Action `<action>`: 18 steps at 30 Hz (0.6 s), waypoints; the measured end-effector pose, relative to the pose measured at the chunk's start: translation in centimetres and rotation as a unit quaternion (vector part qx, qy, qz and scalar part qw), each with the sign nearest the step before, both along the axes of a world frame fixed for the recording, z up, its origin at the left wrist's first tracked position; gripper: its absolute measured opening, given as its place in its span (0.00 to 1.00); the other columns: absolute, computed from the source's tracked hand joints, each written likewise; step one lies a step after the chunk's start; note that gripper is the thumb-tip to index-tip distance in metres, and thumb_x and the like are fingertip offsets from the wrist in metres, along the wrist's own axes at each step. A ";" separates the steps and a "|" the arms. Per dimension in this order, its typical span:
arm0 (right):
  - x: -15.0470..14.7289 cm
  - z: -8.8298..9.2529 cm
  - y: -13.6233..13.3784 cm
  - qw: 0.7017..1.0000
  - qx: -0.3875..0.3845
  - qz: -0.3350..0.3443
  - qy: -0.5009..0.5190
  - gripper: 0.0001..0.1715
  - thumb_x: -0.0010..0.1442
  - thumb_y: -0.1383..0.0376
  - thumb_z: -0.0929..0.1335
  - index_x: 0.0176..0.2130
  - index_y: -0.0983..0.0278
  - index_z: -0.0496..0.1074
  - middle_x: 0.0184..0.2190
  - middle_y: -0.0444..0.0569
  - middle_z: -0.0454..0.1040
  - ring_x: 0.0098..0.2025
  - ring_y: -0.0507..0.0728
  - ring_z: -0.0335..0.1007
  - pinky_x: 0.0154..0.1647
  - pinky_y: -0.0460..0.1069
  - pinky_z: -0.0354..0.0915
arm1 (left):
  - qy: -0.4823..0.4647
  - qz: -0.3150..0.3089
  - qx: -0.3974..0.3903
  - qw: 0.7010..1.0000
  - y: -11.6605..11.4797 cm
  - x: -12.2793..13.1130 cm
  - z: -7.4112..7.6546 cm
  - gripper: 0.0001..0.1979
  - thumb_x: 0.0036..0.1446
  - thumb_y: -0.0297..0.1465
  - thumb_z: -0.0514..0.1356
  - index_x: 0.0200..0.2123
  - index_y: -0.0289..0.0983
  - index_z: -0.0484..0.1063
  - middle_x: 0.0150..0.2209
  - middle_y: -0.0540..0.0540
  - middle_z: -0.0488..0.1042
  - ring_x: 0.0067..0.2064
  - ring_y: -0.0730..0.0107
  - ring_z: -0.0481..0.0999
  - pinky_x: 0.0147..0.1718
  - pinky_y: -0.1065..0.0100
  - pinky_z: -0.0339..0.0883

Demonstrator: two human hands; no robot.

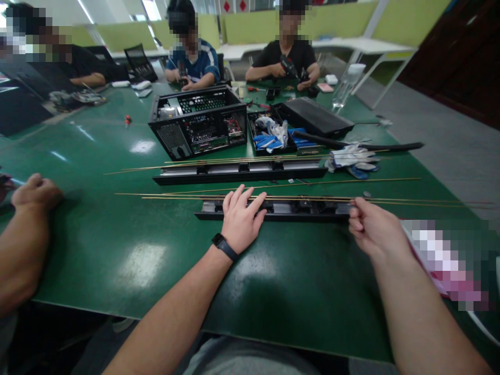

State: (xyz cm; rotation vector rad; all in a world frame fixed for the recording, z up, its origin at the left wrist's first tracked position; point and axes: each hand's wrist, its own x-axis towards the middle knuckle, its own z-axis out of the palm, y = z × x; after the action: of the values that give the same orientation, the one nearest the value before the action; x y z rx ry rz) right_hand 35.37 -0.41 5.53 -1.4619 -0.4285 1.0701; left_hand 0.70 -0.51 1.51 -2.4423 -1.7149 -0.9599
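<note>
I saw the person's left hand [242, 221] spread flat and loose, gripping nothing, its fingers over thin brass-coloured rods [183, 198] and a long black-and-silver metal rail [297, 216] beneath them. The right hand [371, 225], curled closed at the rail's far end, pinched at the rods, exactly how many I couldn't tell. Just beyond the grip lay another black-and-silver rail [234, 178], then an open black metal computer case [172, 136].
</note>
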 end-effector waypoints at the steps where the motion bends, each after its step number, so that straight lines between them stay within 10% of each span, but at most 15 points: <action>1: -0.2 0.1 -0.1 1.000 -0.002 0.014 0.001 0.20 0.75 0.60 0.86 0.38 0.58 0.78 0.25 0.39 0.73 0.17 0.47 0.56 0.13 0.41 0.48 | 0.001 0.001 -0.001 1.000 0.0 0.0 0.0 0.24 0.85 0.34 0.69 0.77 0.51 0.89 0.79 0.36 0.86 0.88 0.35 0.77 0.89 0.30 0.64; 18: -1.4 0.4 -0.2 0.999 -0.005 0.017 0.032 0.20 0.82 0.62 0.81 0.37 0.59 0.77 0.25 0.40 0.74 0.16 0.46 0.55 0.13 0.40 0.49 | 0.005 0.001 -0.001 1.000 0.0 0.0 0.2 0.24 0.85 0.33 0.69 0.77 0.51 0.89 0.80 0.35 0.86 0.88 0.35 0.77 0.90 0.30 0.64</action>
State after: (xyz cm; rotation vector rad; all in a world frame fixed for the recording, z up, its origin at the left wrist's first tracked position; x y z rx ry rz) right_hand 33.97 -0.65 5.91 -1.4299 -0.4041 1.1455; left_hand 0.67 -0.54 1.66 -2.4428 -1.7164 -0.9446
